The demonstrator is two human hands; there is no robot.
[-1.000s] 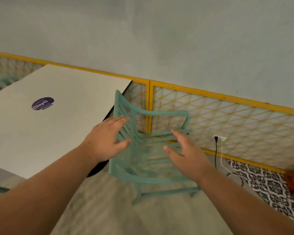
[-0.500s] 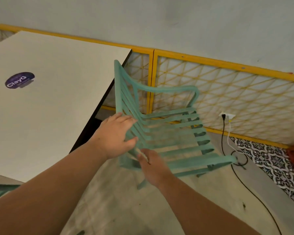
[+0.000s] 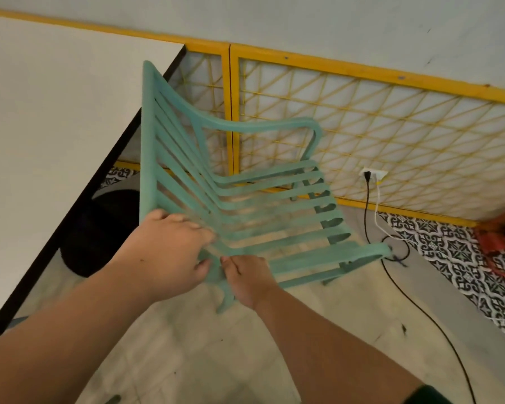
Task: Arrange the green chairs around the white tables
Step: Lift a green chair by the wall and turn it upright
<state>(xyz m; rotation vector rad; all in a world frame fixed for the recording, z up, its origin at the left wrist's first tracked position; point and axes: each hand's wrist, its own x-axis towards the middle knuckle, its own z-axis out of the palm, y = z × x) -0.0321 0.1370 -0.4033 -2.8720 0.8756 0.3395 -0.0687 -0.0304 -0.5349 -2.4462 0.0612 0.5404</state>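
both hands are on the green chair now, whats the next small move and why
Probably swing the chair round to face the white table. Left hand and right hand both grip its near corner, but its back is against the table edge, so the seat opens toward the yellow fence.

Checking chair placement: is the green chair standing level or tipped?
Cannot tell: green chair is gripped by left hand and right hand; its feet are mostly hidden.
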